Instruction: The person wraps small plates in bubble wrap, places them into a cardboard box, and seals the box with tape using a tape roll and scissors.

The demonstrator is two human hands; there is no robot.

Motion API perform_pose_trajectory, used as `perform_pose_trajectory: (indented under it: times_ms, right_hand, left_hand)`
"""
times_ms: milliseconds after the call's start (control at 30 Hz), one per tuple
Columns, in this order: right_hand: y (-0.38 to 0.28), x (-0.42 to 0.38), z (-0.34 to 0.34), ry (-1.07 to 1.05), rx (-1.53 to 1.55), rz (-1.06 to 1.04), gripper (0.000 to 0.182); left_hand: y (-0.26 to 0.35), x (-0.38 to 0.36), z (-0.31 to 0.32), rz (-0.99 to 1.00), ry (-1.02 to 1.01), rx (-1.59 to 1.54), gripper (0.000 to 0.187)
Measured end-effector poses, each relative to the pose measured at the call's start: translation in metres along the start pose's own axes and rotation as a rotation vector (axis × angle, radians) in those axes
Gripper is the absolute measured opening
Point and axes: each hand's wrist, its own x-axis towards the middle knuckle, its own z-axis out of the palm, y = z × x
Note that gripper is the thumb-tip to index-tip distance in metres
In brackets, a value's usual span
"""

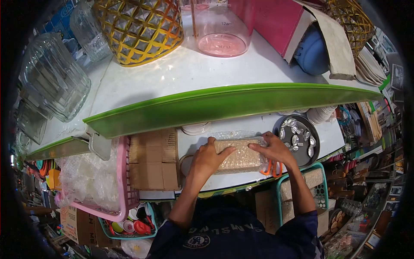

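Observation:
A small brown cardboard box [242,159] wrapped in bubble wrap lies on the white lower shelf. My left hand [211,156] grips its left end, thumb on top. From the other side, my right hand [277,149] holds the right end, its thumb also pressed on the top. Loose bubble wrap [235,134] sticks out along the box's far edge. Close by my right wrist are the orange handles of a pair of scissors [271,168]; their blades are hidden.
A round dark pan [315,152] with small silver foil cups sits right of the box. To the left are a flat cardboard box [154,159] and a pink basket [124,181] of bubble wrap. Overhead juts a green-edged shelf [233,103]. A teal basket [279,198] stands below right.

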Motion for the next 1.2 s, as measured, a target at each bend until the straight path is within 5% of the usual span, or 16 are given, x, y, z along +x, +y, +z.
perform_pose_trajectory:
  times_ms: [67, 200, 567, 633, 833, 1200]
  right_hand:
    - [-0.007, 0.006, -0.013, -0.063, 0.136, -0.286, 0.061]
    - [-0.012, 0.038, -0.012, -0.095, 0.331, -0.216, 0.047]
    - [-0.036, 0.102, 0.013, -0.304, -0.123, -0.416, 0.037]
    - [-0.047, 0.101, 0.008, -0.467, -0.19, -0.402, 0.032]
    - [-0.044, 0.1, 0.001, -0.603, -0.037, -0.476, 0.023]
    - [-0.084, 0.042, -0.033, -0.649, -0.258, -0.358, 0.059]
  left_hand:
    - [0.0, 0.0, -0.001, 0.003, -0.007, 0.009, 0.088]
    - [-0.004, 0.004, 0.0, 0.033, -0.016, 0.068, 0.093]
    - [-0.011, 0.005, 0.004, 0.12, 0.027, 0.066, 0.091]
    - [-0.013, 0.007, 0.006, 0.125, 0.047, 0.095, 0.092]
    - [-0.012, 0.004, 0.008, 0.122, 0.081, 0.073, 0.09]
    - [-0.004, -0.001, 0.004, 0.069, 0.058, 0.054, 0.085]
